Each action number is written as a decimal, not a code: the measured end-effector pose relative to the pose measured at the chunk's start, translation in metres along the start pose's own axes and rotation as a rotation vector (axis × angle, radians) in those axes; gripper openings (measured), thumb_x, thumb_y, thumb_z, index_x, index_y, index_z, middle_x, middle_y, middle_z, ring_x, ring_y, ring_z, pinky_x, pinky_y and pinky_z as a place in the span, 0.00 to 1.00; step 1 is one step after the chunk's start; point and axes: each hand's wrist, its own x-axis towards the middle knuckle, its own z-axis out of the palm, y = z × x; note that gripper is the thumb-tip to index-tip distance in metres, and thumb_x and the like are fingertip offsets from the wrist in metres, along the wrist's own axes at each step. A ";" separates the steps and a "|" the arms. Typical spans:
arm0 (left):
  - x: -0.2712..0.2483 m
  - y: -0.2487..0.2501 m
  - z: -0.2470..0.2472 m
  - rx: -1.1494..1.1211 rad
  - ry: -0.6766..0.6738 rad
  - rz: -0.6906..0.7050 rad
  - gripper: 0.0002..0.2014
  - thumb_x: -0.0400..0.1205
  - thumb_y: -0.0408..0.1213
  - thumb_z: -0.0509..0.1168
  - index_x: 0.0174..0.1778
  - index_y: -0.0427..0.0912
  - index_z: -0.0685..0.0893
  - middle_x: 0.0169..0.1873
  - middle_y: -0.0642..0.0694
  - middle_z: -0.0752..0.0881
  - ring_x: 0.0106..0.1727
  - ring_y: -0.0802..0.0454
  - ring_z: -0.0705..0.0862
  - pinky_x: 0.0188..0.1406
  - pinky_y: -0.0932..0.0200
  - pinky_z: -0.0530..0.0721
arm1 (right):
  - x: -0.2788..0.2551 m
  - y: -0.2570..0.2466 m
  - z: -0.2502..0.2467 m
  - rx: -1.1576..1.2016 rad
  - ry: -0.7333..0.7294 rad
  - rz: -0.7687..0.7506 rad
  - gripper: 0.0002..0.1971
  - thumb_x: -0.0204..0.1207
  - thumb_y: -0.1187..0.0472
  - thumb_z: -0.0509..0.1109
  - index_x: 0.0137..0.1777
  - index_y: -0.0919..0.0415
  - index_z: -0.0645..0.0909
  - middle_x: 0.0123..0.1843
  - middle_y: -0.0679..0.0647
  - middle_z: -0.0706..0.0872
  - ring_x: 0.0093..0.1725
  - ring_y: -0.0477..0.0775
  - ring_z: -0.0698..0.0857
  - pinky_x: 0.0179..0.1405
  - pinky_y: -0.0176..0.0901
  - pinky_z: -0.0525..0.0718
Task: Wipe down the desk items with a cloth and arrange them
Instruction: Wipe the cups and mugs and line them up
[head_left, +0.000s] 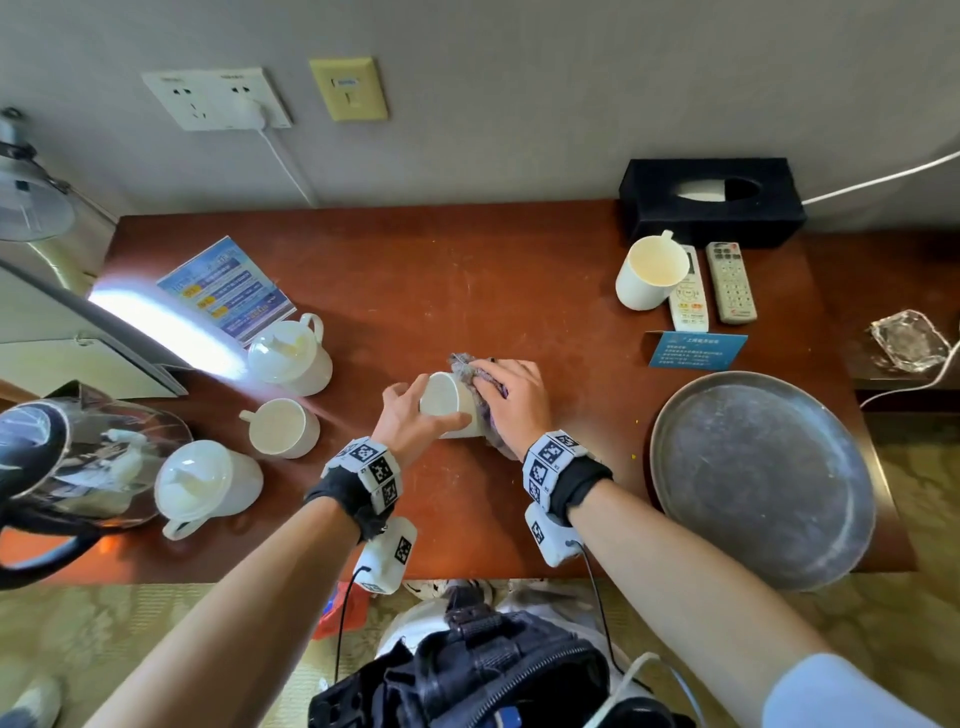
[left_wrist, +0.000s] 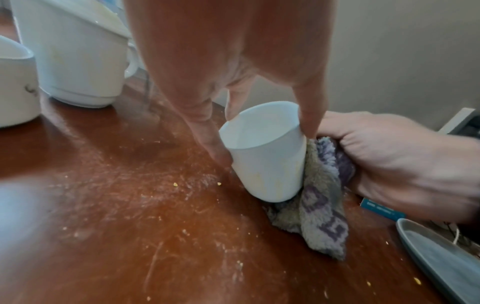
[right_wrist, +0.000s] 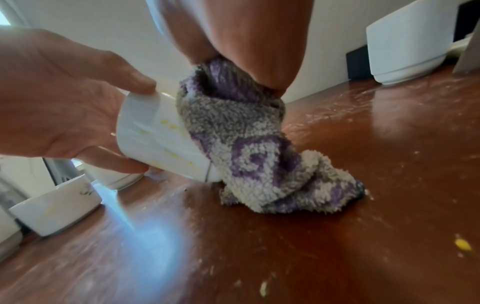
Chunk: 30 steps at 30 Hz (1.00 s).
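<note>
Left hand (head_left: 410, 415) grips the tilted white cup (head_left: 451, 405) by its rim end; just beside it the right hand (head_left: 511, 397) grasps the cloth (right_wrist: 249, 156), pressed to the cup's outer wall. Wiping is underway, yellow smears remain; next likely calls for turning the cup. Bare desk (head_left: 467, 291) lies beyond both hands, tray (head_left: 763, 478) right of them

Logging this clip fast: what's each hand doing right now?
Left hand: grips the tilted white cup near its rim.
Right hand: holds the grey-purple cloth against the cup's side.
</note>
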 end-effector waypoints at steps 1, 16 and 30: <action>0.001 0.002 0.000 -0.003 -0.005 0.002 0.43 0.76 0.50 0.77 0.85 0.50 0.64 0.83 0.41 0.56 0.78 0.41 0.67 0.68 0.56 0.71 | 0.002 0.000 0.001 0.039 -0.008 0.018 0.13 0.83 0.62 0.68 0.65 0.57 0.87 0.63 0.53 0.87 0.68 0.55 0.75 0.70 0.47 0.73; 0.010 -0.003 -0.009 -0.126 -0.005 0.088 0.52 0.62 0.64 0.77 0.84 0.60 0.65 0.77 0.49 0.73 0.73 0.46 0.77 0.69 0.38 0.82 | -0.003 -0.002 0.009 0.201 -0.086 -0.091 0.19 0.84 0.63 0.68 0.74 0.57 0.80 0.74 0.38 0.74 0.75 0.47 0.77 0.76 0.46 0.75; 0.029 0.007 -0.016 0.167 -0.017 0.076 0.44 0.65 0.64 0.76 0.74 0.47 0.73 0.57 0.42 0.81 0.52 0.41 0.84 0.47 0.50 0.83 | 0.029 -0.005 0.007 0.317 -0.046 0.102 0.13 0.83 0.63 0.69 0.64 0.55 0.88 0.67 0.45 0.86 0.66 0.42 0.82 0.73 0.37 0.77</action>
